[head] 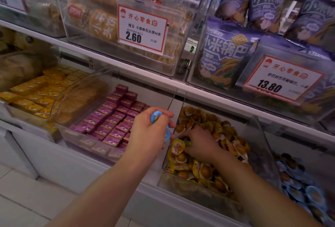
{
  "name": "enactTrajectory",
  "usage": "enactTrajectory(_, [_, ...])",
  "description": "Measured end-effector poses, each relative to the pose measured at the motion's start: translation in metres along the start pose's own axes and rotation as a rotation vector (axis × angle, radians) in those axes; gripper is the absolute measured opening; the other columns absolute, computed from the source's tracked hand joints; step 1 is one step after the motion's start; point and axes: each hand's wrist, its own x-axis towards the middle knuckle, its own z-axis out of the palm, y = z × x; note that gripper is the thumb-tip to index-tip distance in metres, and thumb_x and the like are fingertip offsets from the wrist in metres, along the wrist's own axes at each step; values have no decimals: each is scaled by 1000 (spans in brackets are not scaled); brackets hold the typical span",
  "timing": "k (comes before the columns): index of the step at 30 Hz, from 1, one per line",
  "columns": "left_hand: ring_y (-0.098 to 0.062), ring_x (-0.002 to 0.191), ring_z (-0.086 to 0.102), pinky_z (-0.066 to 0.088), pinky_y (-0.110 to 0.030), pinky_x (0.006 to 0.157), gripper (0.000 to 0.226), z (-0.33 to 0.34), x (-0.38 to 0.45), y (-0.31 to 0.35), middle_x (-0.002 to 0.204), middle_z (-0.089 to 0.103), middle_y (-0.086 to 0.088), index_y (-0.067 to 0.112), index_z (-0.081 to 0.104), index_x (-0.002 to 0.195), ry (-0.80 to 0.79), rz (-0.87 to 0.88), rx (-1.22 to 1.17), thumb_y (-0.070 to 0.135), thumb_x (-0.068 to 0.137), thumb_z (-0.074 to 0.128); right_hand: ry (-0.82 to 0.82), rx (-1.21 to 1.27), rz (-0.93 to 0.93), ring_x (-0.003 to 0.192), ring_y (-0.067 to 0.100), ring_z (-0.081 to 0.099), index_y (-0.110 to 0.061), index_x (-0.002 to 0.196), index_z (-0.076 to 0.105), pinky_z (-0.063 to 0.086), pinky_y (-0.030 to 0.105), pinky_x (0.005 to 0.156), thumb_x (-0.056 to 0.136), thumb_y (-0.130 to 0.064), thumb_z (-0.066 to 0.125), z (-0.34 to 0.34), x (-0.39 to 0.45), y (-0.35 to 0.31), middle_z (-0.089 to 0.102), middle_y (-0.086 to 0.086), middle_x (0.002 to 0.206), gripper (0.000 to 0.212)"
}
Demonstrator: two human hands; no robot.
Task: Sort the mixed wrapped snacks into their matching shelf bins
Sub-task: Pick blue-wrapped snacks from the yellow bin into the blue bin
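Your right fingers (183, 136) are curled down into the heap of yellow packets (204, 168), just right of the frame's centre; whether they have pinched one or are only raking through cannot be told, since the fingertips are buried; your left fingers (164, 118) are clenched round a few blue packets (156, 116), held just left of the yellow bin's wall (175, 107) and above the purple boxes (112, 120).

Dig with the right hand (197, 143) for blue among the yellow; part the packets gently rather than scooping, so none spill over the clear front lip (181, 183); lift any stray by its flat rim, since the foil looks slippery.

Keep the left hand (146, 132) closed firmly; those blue packets look loosely stacked and one could slip down among the purple boxes.

The matching bin of blue packets (299, 187) sits at the lower right of the frame, beyond the yellow bin; once the yellow heap looks clean, carry the handful across your right arm's side and drop it there.
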Motion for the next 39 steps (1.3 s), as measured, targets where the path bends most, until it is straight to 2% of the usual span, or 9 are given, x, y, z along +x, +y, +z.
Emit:
enactTrajectory(5, [-19, 60, 68, 43, -24, 41, 34, 2, -2, -2, 73, 72, 1, 34, 69, 75, 5, 22, 20, 11, 95, 52, -85, -212, -76, 119, 28, 41, -39, 124, 60, 29, 54, 102, 82, -46, 61, 3, 4, -9, 61, -2, 123, 42])
enactTrajectory(9, [-19, 58, 68, 42, -23, 39, 34, 1, -1, -2, 72, 72, 0, 30, 69, 74, 2, 18, 4, 9, 95, 52, -26, -56, -103, 111, 20, 44, -40, 114, 64, 32, 47, 97, 86, -45, 57, 3, -4, -6, 62, -5, 109, 29])
enactTrajectory(15, [-21, 64, 65, 48, -29, 47, 28, 18, -11, -8, 79, 72, 0, 31, 69, 84, -132, 46, 1, 11, 96, 54, 345, 868, 201, 79, -3, 67, -27, 102, 73, 49, 12, 69, 92, -25, 70, -52, -53, -7, 74, -9, 89, 11])
enactTrajectory(17, [-20, 67, 64, 51, -38, 54, 24, 32, -18, -13, 84, 71, 4, 36, 67, 89, -209, 49, 5, 17, 97, 54, 426, 1383, 365, 71, 15, 70, -12, 101, 73, 55, 24, 65, 91, -17, 66, -69, -78, -8, 72, 4, 82, 13])
enactTrajectory(19, [-11, 74, 66, 54, -37, 64, 20, 51, -26, -20, 90, 69, 12, 42, 64, 97, -248, 81, 38, 26, 98, 52, 316, 1820, 440, 68, 26, 68, 1, 106, 68, 60, 34, 62, 91, -16, 59, -74, -104, -14, 68, 17, 84, 24])
enactTrajectory(23, [3, 100, 61, 47, -13, 80, 24, 85, -39, -36, 104, 62, 23, 43, 53, 119, -174, 257, 172, 27, 104, 44, 179, 2132, 489, 97, 30, 70, -1, 116, 66, 59, 41, 84, 87, -22, 56, -70, -139, -23, 70, 24, 115, 37])
enactTrajectory(31, [0, 122, 50, 39, -16, 101, 35, 129, -56, -69, 132, 52, 10, 31, 50, 132, -281, 531, 452, 21, 100, 39, 361, 2193, 589, 97, 24, 68, -6, 115, 72, 55, 39, 87, 90, -31, 66, -65, -149, -9, 73, 14, 106, 35])
enactTrajectory(36, [9, 128, 40, 25, -5, 106, 57, 147, -57, -73, 144, 46, 5, 26, 42, 142, -335, 470, 469, -6, 95, 47, 491, 1805, 670, 100, 12, 72, -21, 105, 77, 53, 39, 99, 92, -33, 66, -40, -147, -7, 77, 0, 104, 21])
enactTrajectory(39, [1, 144, 27, 16, -12, 117, 67, 154, -59, -63, 157, 31, 6, 23, 32, 151, -434, 447, 463, -10, 94, 43, 455, 1906, 630, 104, 14, 71, -24, 108, 77, 52, 40, 99, 93, -39, 64, -40, -150, -3, 76, -2, 109, 24])
